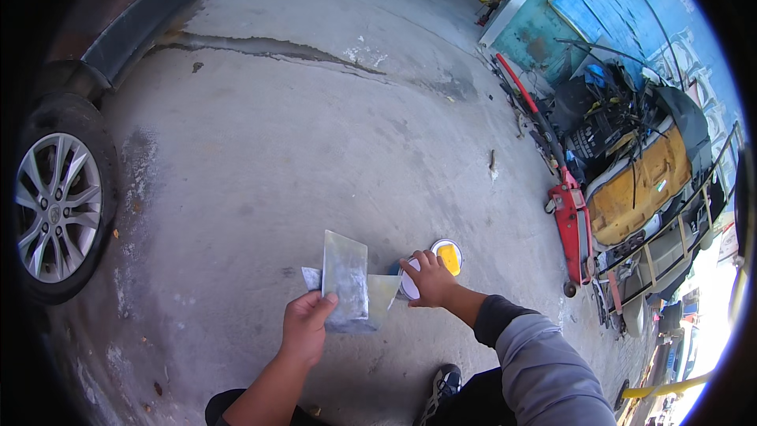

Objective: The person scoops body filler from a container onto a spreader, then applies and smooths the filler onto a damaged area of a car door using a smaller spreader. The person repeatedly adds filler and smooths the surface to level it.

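Note:
My left hand (306, 323) is closed, its thumb pressing on a thin, grey, rectangular plate (345, 276) with whitish smears. Behind that plate, more thin flat pieces stick out: a pale greenish one (383, 290) to the right and a grey corner (311, 278) to the left. How they are all held cannot be made out. My right hand (430, 279) grips a round can (409, 279) with a white top, fingers curled over its rim. Just beyond that hand stands another round tin (447, 255) with a yellow patch on its top.
A concrete floor (276, 158) with a long crack surrounds me. On the left is a dark red car's wheel (59, 205). To the right lie a red floor jack (569, 225) and a heap of car parts with a tan panel (643, 181). My shoe (443, 386) shows below.

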`<action>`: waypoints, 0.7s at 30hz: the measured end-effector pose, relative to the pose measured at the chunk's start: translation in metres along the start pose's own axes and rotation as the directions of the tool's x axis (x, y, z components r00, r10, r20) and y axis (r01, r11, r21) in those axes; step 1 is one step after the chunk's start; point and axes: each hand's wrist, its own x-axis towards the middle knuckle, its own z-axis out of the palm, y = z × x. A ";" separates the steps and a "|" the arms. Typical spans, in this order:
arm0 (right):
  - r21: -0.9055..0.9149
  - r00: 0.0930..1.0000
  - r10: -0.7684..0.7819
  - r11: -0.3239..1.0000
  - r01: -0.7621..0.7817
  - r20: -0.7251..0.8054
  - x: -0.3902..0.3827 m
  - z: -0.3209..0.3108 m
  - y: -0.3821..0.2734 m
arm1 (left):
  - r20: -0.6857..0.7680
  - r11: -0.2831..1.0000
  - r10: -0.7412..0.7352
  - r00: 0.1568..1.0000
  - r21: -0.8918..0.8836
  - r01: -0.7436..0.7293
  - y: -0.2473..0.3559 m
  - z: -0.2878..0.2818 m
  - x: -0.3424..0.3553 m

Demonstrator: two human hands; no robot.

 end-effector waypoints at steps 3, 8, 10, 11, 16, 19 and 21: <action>0.010 1.000 -0.004 1.000 0.004 -0.013 -0.004 -0.004 0.000 | -0.007 1.000 0.015 1.000 0.009 -0.015 0.001 0.005 -0.002; 0.007 0.996 -0.034 0.999 0.035 -0.081 -0.008 0.002 0.003 | -0.019 0.997 0.060 0.998 0.042 -0.059 -0.003 0.019 -0.009; 0.003 0.997 -0.018 1.000 0.018 -0.078 -0.010 0.003 0.002 | -0.026 0.995 0.069 0.997 0.079 -0.067 0.000 0.024 -0.014; 0.000 0.996 -0.021 1.000 0.021 -0.087 -0.010 0.003 0.001 | -0.025 0.992 0.083 0.996 0.094 -0.081 0.001 0.028 -0.017; -0.049 0.987 -0.139 0.990 0.136 -0.084 -0.007 0.002 0.002 | -0.092 0.982 0.132 0.987 0.145 -0.118 0.012 0.045 -0.038; -0.049 0.984 -0.173 0.984 0.171 -0.052 0.002 -0.001 0.009 | -0.090 0.976 0.166 0.982 0.157 -0.150 0.015 0.053 -0.047; -0.072 0.994 -0.103 0.992 0.100 -0.039 0.002 0.000 0.011 | -0.107 0.973 0.176 0.979 0.170 -0.156 0.013 0.054 -0.055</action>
